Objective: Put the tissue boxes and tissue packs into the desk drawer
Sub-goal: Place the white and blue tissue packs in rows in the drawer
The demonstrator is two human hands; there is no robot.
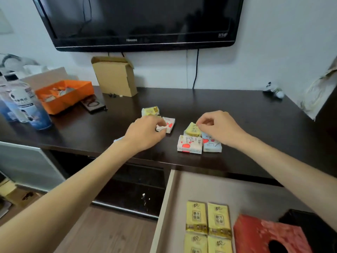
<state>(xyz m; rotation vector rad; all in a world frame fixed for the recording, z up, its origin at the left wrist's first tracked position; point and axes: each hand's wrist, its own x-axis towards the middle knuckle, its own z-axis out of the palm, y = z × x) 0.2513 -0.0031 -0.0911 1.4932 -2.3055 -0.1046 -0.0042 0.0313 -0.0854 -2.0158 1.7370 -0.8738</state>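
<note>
I see both hands out over the dark desk (237, 110), near the middle of its front edge. My left hand (145, 133) is curled, and its fingertips pinch the near end of a white pack with red hearts (168, 124). Just behind this pack, toward the back edge, lies a small yellow pack (150, 111), and a pale blue thing shows at the left wrist, but I cannot tell what it is. My right hand (218, 127) is also curled, thumb and forefinger closed on the top corner of a tilted yellow pack (193, 130). This one leans on two packs that lie side by side closer to the front edge: a white pack with red marks (189, 144) and a light blue pack (212, 144), touching each other.

Below the front edge, the drawer (164, 212) stands open. In it, yellow tissue packs (207, 227) lie in two rows near its left wall, and a red tissue box (268, 236) lies to their right, with a black object (308, 227) beside it.

At the back left corner of the desk stand an orange tray (67, 96) and a cardboard box (114, 77).
</note>
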